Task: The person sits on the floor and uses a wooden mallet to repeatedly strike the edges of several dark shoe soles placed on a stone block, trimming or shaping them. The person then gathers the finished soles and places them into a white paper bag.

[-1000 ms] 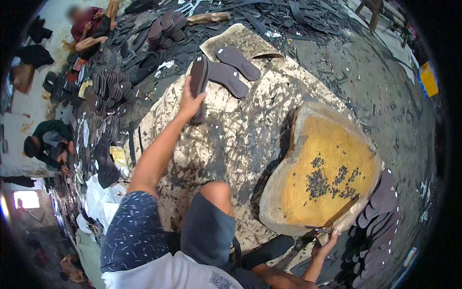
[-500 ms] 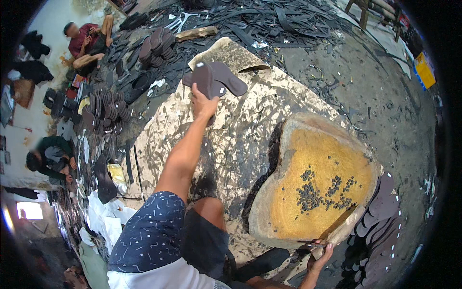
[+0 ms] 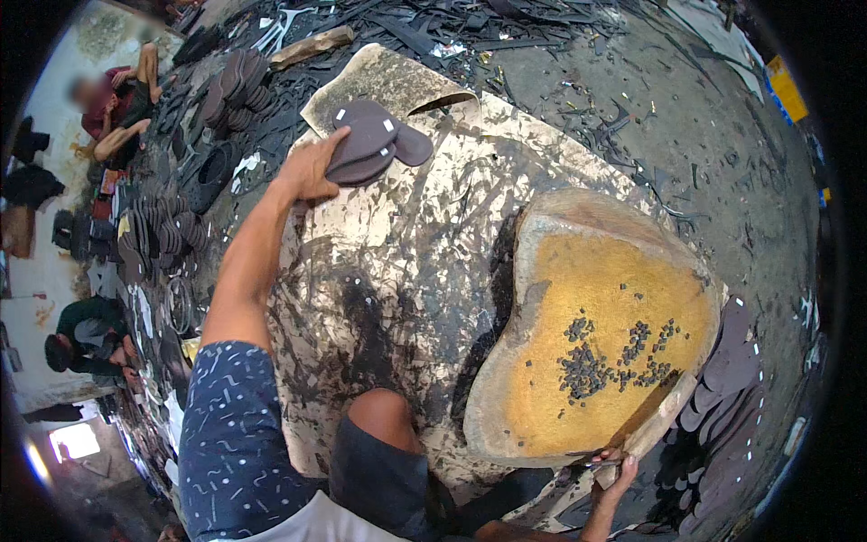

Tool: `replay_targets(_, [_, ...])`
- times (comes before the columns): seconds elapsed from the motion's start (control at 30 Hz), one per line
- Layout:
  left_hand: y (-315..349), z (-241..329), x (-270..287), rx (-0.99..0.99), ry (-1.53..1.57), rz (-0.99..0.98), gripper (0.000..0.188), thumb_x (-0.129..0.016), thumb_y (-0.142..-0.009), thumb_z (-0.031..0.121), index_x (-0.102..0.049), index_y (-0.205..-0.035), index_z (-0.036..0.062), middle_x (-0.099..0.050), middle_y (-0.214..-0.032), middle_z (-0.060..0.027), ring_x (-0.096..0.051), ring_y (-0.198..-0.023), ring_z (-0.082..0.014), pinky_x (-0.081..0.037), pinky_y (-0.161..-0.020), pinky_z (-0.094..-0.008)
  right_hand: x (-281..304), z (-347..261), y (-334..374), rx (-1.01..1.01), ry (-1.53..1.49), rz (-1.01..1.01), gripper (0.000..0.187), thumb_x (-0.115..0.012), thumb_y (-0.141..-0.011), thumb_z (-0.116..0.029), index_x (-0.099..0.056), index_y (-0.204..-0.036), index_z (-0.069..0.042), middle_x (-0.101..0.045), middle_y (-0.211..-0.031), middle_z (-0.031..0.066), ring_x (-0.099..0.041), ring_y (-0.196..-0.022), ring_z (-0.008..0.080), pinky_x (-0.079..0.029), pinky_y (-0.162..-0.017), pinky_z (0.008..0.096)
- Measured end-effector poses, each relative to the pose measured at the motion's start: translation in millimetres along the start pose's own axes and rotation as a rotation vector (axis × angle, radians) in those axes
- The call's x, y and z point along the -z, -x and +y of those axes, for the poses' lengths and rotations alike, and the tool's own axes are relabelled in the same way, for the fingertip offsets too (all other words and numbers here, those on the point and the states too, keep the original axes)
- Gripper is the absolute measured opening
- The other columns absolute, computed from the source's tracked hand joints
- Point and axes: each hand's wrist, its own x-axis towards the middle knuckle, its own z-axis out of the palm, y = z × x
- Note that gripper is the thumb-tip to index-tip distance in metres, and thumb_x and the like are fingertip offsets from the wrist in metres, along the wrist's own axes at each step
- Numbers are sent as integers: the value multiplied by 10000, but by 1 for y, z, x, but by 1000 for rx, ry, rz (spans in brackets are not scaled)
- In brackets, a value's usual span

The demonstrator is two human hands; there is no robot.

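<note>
The left hand (image 3: 312, 167) is gripping a stack of dark sole cutouts (image 3: 370, 144) at the far edge of the splattered mat (image 3: 397, 271); the right hand (image 3: 619, 470) is grasping the wooden cutting block's (image 3: 605, 316) near rim. Gathering looks underway; next, carrying them over steadily.

soles (image 3: 368, 144) – matt dark rubber | block (image 3: 596, 334) – rough yellowed wood | sheet (image 3: 406, 271) – scuffed, paint-streaked

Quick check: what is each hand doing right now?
Left hand: closed on a stack of dark soles.
Right hand: at the wooden block's near edge; grip cannot be told.
</note>
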Motion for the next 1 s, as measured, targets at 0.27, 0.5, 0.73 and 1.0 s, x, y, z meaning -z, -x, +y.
replay_targets(0.27, [-14,44,-49,269,1117,690,1213,-845,-789,451,-41,-1619,83,-419,-1512,-311,-526,-1321,-404,-411,-1115,-414,12,12,-8,13,-32,-43,520,-548,-988,-413,-459,-1321,-24,-618,-933,140,-641,-812,240,-566,-701,390])
replay_targets(0.5, [-75,100,-29,862,1960,565,1475,-901,-707,548,222,-1596,198,-152,-1658,-208,-402,-1410,-470,-453,-994,-711,4,12,-4,21,-69,-3,517,-551,-990,-412,-461,-1326,-28,-629,-908,131,-636,-777,236,-563,-699,379])
replay_targets(0.73, [-121,120,-28,1353,1407,832,1494,-984,-617,426,68,-1617,72,-119,-1679,-169,-383,-1448,-360,-368,-1181,-487,7,12,-5,30,-16,-30,571,-533,-991,-432,-445,-1385,-29,-632,-881,111,-633,-753,227,-561,-688,376])
replay_targets(1.0, [-106,99,-25,831,1622,754,1198,-953,-653,422,-269,-1512,-59,-475,-1473,-284,-510,-1323,-411,-433,-1112,-460,-5,5,-6,18,-35,-7,483,-528,-999,-415,-480,-1279,-24,-629,-901,139,-634,-765,247,-562,-707,387])
